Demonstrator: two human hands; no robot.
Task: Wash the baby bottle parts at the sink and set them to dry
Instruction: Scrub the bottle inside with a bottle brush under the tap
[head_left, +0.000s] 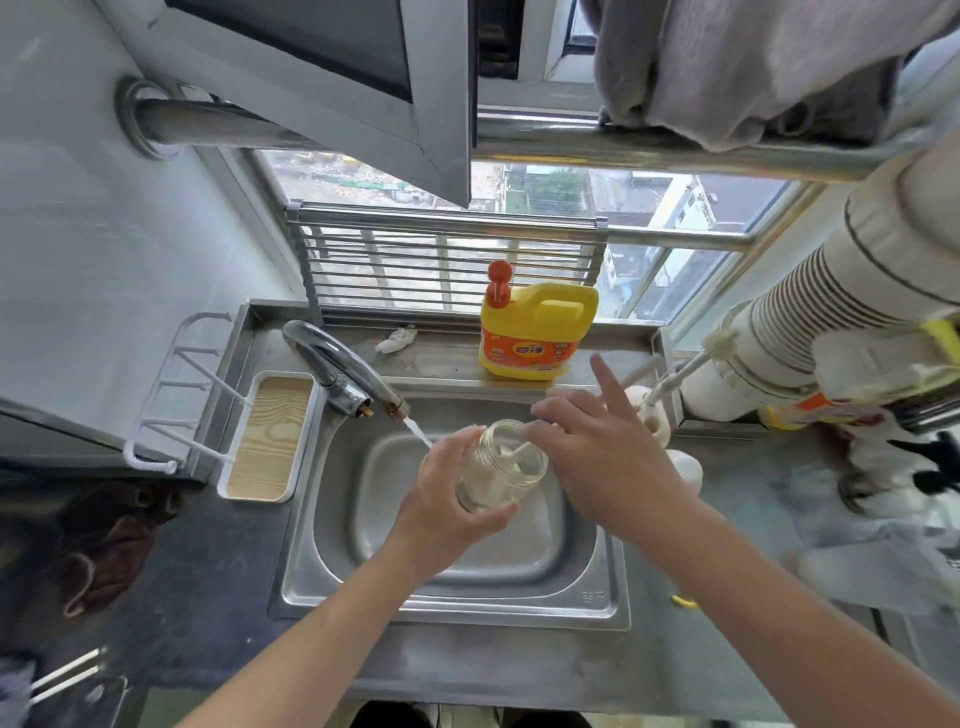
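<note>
1. Clear plastic is the material of the bottle body (501, 467). In the head view it is tilted over the steel sink (587, 587), just beside the thin water stream (415, 428) from the faucet (337, 374).
2. Left hand (447, 499) grips the bottle body around its lower part. Right hand (608, 457) pinches the handle of a bottle brush (511, 452) that goes into the open mouth, with one finger straight.
3. Progress, as I judge it: the washing is in the middle, at the scrubbing of the inside. Rinsing and setting to dry are not yet done, and nothing lies on the wooden-look tray (270, 436).
4. Count: one bottle body, one bottle brush in it, one second brush (685, 366) leaning at the right ledge, one yellow detergent jug (535, 332), one faucet.
5. Two pale rounded pieces (688, 467) lie right of the sink; I cannot tell if they are bottle parts.
</note>
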